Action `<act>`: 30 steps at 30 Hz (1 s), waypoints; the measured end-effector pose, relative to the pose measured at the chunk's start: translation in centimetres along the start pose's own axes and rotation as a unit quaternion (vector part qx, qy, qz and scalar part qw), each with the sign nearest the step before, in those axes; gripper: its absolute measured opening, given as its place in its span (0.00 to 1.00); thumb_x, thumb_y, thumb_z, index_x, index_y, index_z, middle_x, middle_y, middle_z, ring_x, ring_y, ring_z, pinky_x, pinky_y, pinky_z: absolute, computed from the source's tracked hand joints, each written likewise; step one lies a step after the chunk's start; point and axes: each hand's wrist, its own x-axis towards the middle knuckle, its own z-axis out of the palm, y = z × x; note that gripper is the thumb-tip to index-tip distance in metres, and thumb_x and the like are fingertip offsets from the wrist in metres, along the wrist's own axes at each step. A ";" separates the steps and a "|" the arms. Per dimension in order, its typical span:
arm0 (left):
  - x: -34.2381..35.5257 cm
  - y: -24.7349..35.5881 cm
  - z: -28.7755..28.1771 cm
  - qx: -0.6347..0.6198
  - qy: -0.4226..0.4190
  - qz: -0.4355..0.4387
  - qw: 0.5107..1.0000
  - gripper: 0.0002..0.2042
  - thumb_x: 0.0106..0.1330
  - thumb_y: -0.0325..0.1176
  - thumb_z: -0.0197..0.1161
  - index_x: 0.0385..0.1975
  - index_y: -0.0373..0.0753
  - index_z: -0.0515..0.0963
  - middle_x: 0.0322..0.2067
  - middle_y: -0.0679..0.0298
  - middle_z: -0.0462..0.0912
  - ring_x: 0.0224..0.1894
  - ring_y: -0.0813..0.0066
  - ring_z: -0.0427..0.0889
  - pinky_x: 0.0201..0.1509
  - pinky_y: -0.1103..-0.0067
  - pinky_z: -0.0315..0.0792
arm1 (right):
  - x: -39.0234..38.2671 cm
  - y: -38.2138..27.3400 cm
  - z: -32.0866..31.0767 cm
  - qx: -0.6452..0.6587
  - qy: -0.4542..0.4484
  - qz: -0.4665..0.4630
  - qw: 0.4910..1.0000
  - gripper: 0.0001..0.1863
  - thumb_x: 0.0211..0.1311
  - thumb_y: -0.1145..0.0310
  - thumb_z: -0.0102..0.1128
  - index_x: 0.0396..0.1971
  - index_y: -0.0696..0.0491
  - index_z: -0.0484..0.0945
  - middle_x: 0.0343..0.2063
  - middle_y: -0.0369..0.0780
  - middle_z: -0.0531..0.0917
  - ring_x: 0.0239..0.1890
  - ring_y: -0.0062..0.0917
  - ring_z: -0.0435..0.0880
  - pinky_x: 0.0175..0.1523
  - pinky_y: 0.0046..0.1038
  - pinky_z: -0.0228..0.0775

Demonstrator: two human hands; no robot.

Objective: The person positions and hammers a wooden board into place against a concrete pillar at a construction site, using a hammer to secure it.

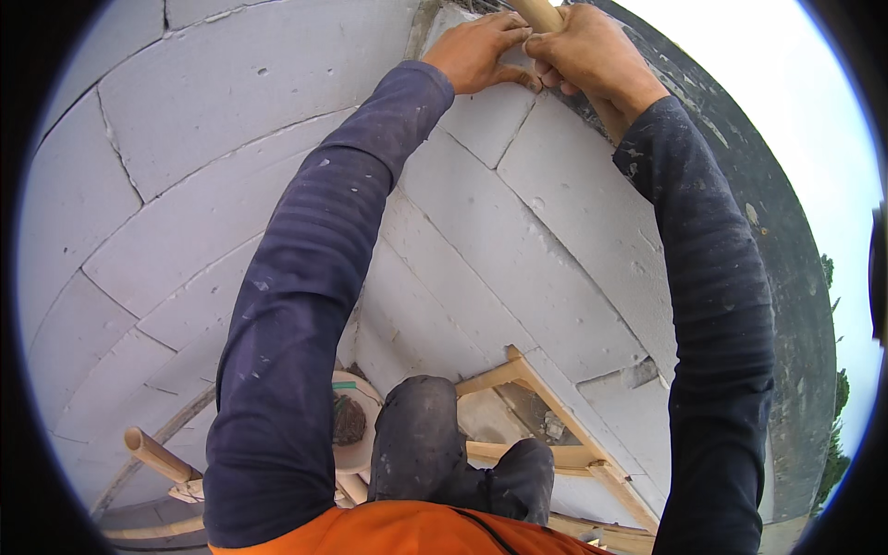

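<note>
My right hand [592, 57] grips a pale wooden handle [536, 11], whose far end runs out of view at the top. My left hand [481, 57] is beside it, fingers and thumb apart and curved against the block wall [527, 213] at its upper edge, where the pale blocks [486, 125] meet a dark band [721, 139]. Whatever lies between the two hands is mostly hidden.
Block walls [157, 231] meet in a corner. Below are my bent knees [412, 435], a pale bucket [365, 458] with dark contents, a timber frame [583, 435] and a wooden pole [153, 453]. Sky and foliage [837, 407] show at right.
</note>
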 end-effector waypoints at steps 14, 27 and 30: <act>0.5 0.2 -0.4 -0.051 0.010 -0.012 0.999 0.36 0.59 0.63 0.75 0.65 0.50 0.80 0.67 0.63 0.77 0.69 0.59 0.76 0.73 0.65 0.73 | -3.7 -1.4 -1.3 0.051 0.028 -0.052 0.997 0.21 0.70 0.57 0.69 0.52 0.57 0.79 0.29 0.39 0.85 0.27 0.28 0.84 0.38 0.32 0.80; 0.6 -0.2 0.5 -0.011 0.031 0.012 0.999 0.41 0.57 0.63 0.75 0.70 0.53 0.76 0.69 0.63 0.76 0.70 0.60 0.75 0.74 0.64 0.73 | -10.4 6.4 0.3 0.063 0.202 -0.192 0.958 0.36 0.77 0.34 0.52 0.56 0.57 0.76 0.19 0.30 0.71 0.16 0.14 0.76 0.20 0.19 0.74; 0.9 0.0 0.2 0.009 0.011 -0.003 1.000 0.41 0.57 0.64 0.74 0.70 0.54 0.76 0.69 0.64 0.76 0.70 0.62 0.75 0.73 0.65 0.74 | -9.0 7.4 0.4 -0.064 0.115 -0.142 0.981 0.37 0.79 0.36 0.48 0.60 0.60 0.74 0.21 0.40 0.79 0.20 0.26 0.83 0.27 0.28 0.78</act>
